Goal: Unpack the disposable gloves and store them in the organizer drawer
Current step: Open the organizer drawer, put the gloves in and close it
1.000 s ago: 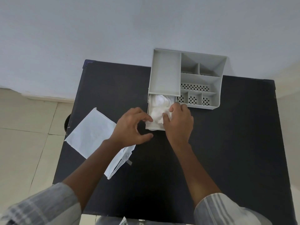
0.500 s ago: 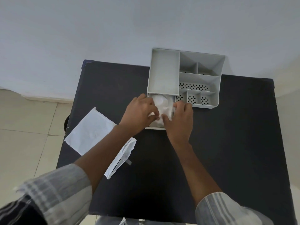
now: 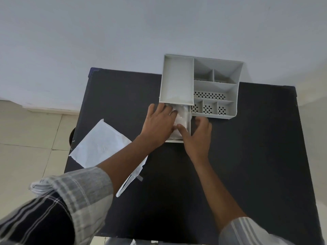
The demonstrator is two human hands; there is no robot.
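Observation:
A grey desk organizer (image 3: pixel 178 82) stands at the table's far edge, and its drawer (image 3: pixel 174 141) is pulled out toward me. White crumpled disposable gloves (image 3: pixel 183 115) lie inside the drawer. My left hand (image 3: pixel 159 122) rests flat on the gloves, covering the drawer's left part. My right hand (image 3: pixel 198 138) straddles the drawer's right wall, with the thumb inside on the gloves and the fingers outside.
On the black table (image 3: pixel 247 156), a white paper sheet (image 3: pixel 100 144) lies at the left edge. An empty white packet (image 3: pixel 131 179) sits partly under my left forearm. The organizer's perforated compartments (image 3: pixel 210 108) are right of the drawer. A tiled floor lies to the left.
My left hand moved from beside the drawer onto the gloves and lies flat on them. My right hand shifted right, from on top of the gloves to the drawer's right wall.

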